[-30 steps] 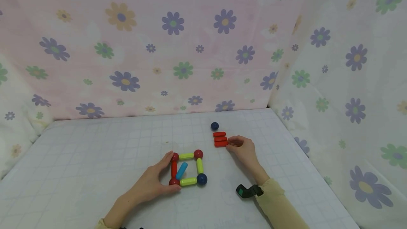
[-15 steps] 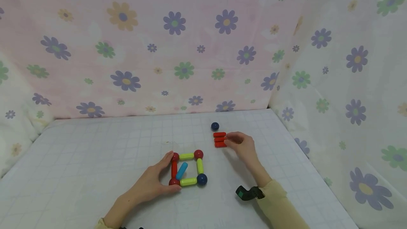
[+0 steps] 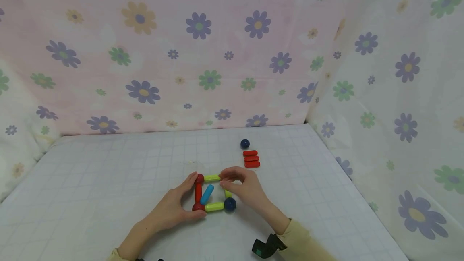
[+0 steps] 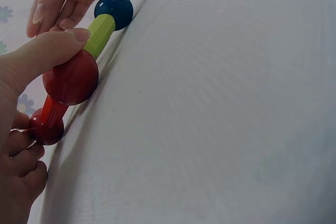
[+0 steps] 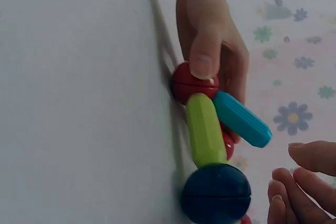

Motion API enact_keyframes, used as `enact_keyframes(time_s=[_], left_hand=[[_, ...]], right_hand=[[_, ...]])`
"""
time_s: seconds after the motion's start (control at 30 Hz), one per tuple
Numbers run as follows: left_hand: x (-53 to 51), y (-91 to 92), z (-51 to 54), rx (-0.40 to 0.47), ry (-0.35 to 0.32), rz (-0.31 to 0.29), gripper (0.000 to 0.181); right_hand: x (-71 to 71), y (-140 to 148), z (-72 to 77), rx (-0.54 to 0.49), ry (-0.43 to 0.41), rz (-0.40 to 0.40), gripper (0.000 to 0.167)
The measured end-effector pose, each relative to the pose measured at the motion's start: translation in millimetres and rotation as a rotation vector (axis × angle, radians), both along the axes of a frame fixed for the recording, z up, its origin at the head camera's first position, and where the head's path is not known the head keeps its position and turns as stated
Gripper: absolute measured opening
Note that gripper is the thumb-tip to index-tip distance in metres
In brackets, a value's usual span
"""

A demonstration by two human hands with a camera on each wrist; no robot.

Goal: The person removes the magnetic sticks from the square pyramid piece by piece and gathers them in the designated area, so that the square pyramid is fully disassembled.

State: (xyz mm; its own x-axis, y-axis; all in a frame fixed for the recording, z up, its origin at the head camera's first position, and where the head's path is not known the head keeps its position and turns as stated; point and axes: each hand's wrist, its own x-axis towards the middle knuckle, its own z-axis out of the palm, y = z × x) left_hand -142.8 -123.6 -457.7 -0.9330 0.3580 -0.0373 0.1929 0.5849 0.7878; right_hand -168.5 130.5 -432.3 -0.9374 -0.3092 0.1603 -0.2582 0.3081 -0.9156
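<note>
A square of toy building rods and balls (image 3: 215,207) lies on the table. My left hand (image 3: 170,208) holds its left side, thumb on the near red ball (image 4: 71,77) and fingers at the far red ball (image 4: 47,128). Between those balls runs a red rod (image 3: 198,192). A blue rod (image 5: 243,119) juts up at a slant from the near red ball. Yellow-green rods (image 5: 206,129) form the other sides, and a dark blue ball (image 3: 230,204) marks the near right corner. My right hand (image 3: 246,186), thumb and fingers apart with nothing visible between them, is over the far right corner, hiding its ball.
Beyond my right hand, three red rods (image 3: 251,159) lie side by side. A loose dark blue ball (image 3: 245,143) sits just behind them. Flowered cloth (image 3: 210,51) hangs at the back and sides of the white table (image 3: 108,172).
My right hand has left the three red rods, which stay in a row, and moved left and nearer to the square's far right corner. My left hand keeps its hold.
</note>
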Motion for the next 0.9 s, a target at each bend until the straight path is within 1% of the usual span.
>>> enact_keyframes(time_s=[0.2,0.4,0.53,0.7,0.9], left_hand=[[0.5,-0.9,0.1,0.017,0.012,-0.013,0.109],[0.2,-1.4,-1.2,0.019,0.014,-0.019,0.109],[0.1,-1.7,-1.7,0.017,0.016,-0.020,0.110],[0.0,-1.9,-1.9,0.015,0.023,-0.021,0.110],[0.2,-1.7,-1.1,0.009,0.029,-0.020,0.109]], right_hand=[[8.1,-12.2,-11.9,0.026,-0.002,0.074,0.029],[12.5,-17.5,-17.0,0.055,-0.008,0.129,0.035],[12.9,-18.7,-19.6,0.060,-0.003,0.143,0.036],[13.9,-18.5,-18.8,0.060,-0.016,0.148,0.040],[14.2,-18.1,-17.7,0.061,-0.023,0.152,0.037]])
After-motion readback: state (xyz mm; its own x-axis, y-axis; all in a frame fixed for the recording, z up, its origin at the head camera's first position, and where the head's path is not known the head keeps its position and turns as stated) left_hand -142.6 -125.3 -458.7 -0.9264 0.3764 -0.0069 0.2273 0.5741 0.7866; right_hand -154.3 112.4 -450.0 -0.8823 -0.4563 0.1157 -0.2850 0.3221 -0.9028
